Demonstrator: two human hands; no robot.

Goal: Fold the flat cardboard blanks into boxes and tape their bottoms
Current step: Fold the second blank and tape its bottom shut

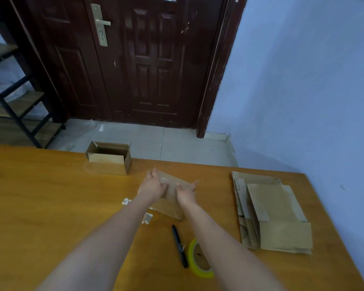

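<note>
While both arms reach forward, the left hand (153, 186) and right hand (186, 192) lie spread, palms pressed on a part-folded box (170, 204) at mid-counter (51, 196). Flat blanks (275, 215) are stacked to the right; a finished box (109, 158) stands beyond; tape roll (199, 259) and pen (180, 246) lie nearer.

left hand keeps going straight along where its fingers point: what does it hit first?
Likely nothing on the table: the left hand, pressing on the cardboard box, points up and slightly right, passing right of the finished box, then over the table's far edge. Depth uncertain.
</note>
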